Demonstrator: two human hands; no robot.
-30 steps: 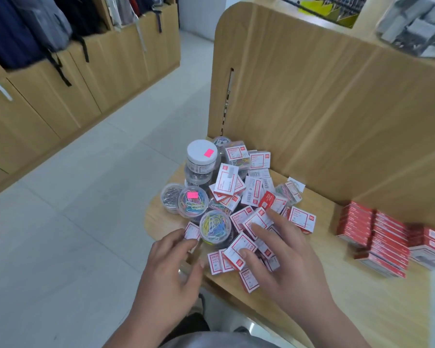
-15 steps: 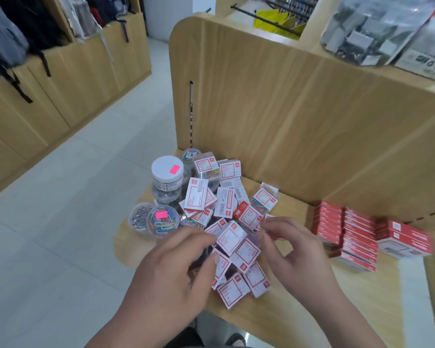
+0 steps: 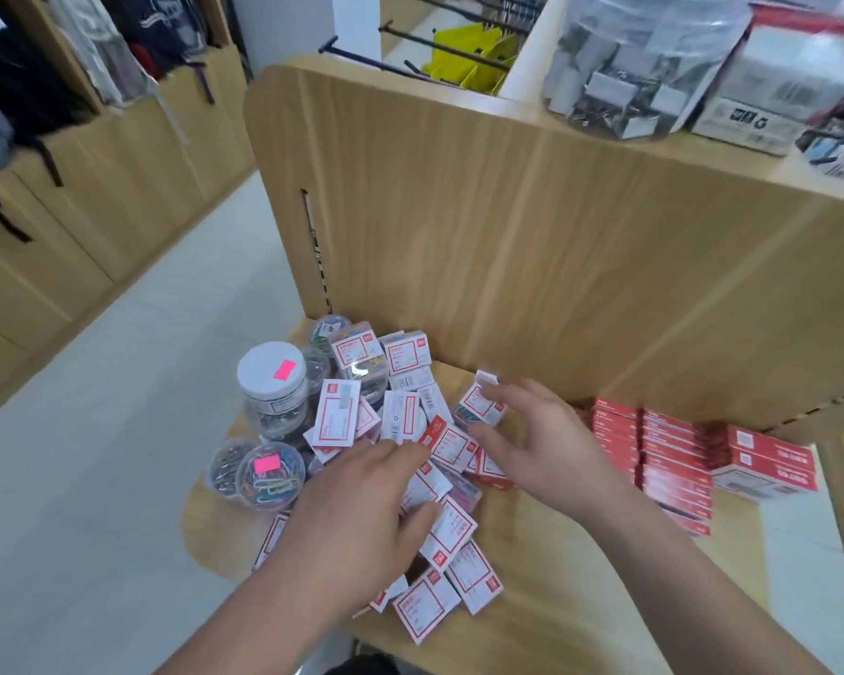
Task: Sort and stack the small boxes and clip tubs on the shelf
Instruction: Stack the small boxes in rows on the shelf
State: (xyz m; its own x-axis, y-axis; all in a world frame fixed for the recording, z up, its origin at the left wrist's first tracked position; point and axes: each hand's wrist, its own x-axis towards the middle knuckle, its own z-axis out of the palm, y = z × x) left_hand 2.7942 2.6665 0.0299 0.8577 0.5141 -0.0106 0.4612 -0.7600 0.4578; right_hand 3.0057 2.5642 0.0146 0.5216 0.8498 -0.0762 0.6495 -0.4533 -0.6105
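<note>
The small boxes (image 3: 400,416) are heaped loosely at the rounded left end of the wooden shelf (image 3: 556,601), and the clip tubs (image 3: 270,472) are grouped at the heap's left edge, a taller white-lidded tub (image 3: 271,377) among them. The left hand (image 3: 356,518) is laid over the near side of the heap, its grip wide, while the right hand (image 3: 546,448) is spread wide at the far side, fingertips touching one box (image 3: 478,406). Red boxes (image 3: 654,460) are stacked in rows further right on the shelf.
</note>
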